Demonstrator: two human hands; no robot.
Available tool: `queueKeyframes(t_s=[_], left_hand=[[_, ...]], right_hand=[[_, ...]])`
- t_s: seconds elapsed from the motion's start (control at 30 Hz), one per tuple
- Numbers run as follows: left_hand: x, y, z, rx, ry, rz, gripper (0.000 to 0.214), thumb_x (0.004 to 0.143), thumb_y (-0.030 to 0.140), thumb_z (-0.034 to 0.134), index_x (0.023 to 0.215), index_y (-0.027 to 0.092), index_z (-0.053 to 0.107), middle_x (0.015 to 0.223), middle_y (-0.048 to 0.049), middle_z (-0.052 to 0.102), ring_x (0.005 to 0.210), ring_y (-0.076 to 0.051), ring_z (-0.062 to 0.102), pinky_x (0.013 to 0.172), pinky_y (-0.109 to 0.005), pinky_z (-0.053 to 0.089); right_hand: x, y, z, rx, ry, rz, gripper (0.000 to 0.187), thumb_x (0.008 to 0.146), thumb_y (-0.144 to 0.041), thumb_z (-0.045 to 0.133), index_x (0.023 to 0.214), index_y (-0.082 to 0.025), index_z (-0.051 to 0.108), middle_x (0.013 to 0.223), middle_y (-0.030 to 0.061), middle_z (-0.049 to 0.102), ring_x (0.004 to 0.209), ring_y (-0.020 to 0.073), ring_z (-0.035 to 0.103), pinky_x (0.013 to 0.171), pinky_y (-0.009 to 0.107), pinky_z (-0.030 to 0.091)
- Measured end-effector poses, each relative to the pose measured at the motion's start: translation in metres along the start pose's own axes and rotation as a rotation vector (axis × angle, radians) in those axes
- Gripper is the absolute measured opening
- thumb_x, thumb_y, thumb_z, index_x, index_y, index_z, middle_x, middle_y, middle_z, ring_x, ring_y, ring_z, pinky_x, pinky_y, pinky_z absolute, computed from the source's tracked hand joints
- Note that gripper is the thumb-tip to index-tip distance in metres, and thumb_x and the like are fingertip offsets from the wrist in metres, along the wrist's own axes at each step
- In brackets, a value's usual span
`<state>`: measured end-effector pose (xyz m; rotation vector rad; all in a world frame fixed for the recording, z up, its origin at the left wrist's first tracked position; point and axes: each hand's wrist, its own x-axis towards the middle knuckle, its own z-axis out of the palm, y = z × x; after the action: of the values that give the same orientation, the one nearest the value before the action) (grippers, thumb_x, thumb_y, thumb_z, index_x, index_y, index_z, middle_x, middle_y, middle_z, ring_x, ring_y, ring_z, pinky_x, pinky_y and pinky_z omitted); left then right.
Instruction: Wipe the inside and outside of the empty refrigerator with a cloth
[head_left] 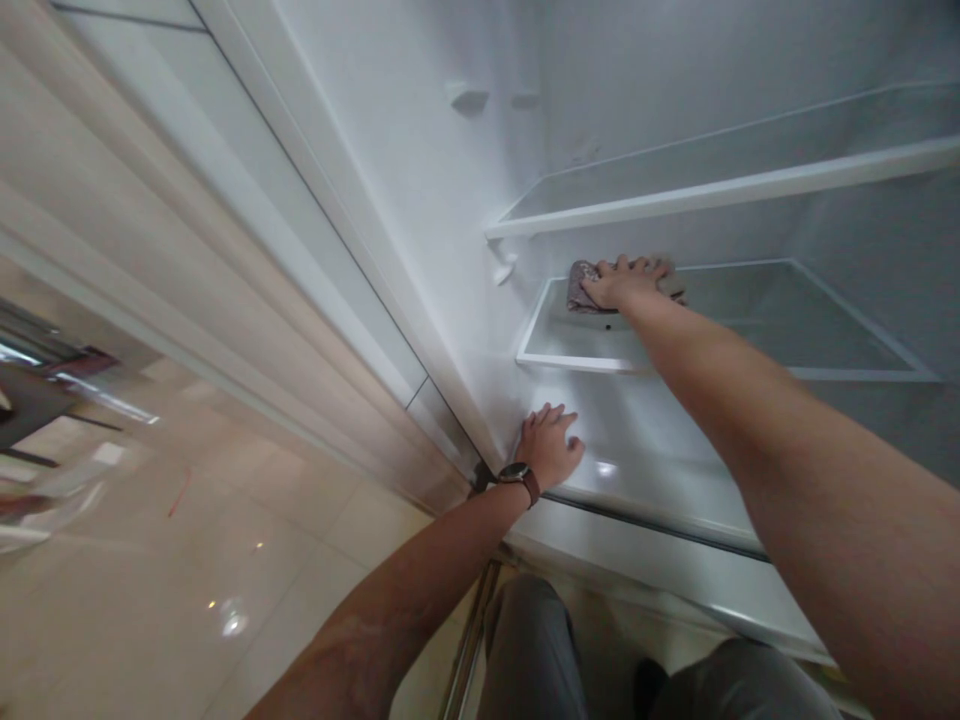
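Note:
My right hand (628, 284) presses a folded, brownish patterned cloth (582, 290) against the back part of a glass shelf (720, 320) with a white frame, inside a white refrigerator. The cloth shows on both sides of the hand, and the fingers curl over it. Lower down, my left hand (549, 446) rests with spread fingers at the inner left corner of the compartment floor (645, 450). Nothing shows in that hand. A dark watch (517, 474) with a brown strap sits on the left wrist.
Above the cloth runs another glass shelf (720, 188). Small white supports (466, 97) stick out from the inner left wall (405, 150). The refrigerator door (247, 250) stands open at the left, over a tiled floor (247, 560). My knees (529, 640) are close to the front edge.

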<state>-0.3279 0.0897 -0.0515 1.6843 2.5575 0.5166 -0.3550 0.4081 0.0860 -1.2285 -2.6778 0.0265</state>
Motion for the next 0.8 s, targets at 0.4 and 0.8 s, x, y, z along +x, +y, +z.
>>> queueKeyframes(t_s=[0.4, 0.8], left_hand=[[0.002, -0.004, 0.002, -0.012, -0.011, -0.007, 0.054, 0.095, 0.034, 0.057, 0.148, 0.026, 0.064, 0.163, -0.0038, 0.052, 0.155, -0.027, 0.04, 0.131, -0.049, 0.03], [0.006, -0.004, 0.003, 0.005, -0.01, -0.02, 0.054, 0.096, 0.032, 0.057, 0.149, 0.025, 0.064, 0.164, -0.0047, 0.051, 0.155, -0.028, 0.04, 0.13, -0.048, 0.031]], right_hand=[[-0.048, -0.009, -0.026, 0.026, -0.113, 0.084, 0.077, 0.103, -0.064, 0.019, 0.167, -0.024, 0.035, 0.173, 0.0204, 0.026, 0.157, 0.0519, 0.019, 0.113, 0.087, 0.015], [-0.157, -0.011, -0.064, 0.029, -0.151, 0.098, 0.072, 0.102, -0.058, 0.023, 0.168, -0.029, 0.033, 0.176, 0.0123, 0.023, 0.16, 0.0438, 0.019, 0.121, 0.076, 0.015]])
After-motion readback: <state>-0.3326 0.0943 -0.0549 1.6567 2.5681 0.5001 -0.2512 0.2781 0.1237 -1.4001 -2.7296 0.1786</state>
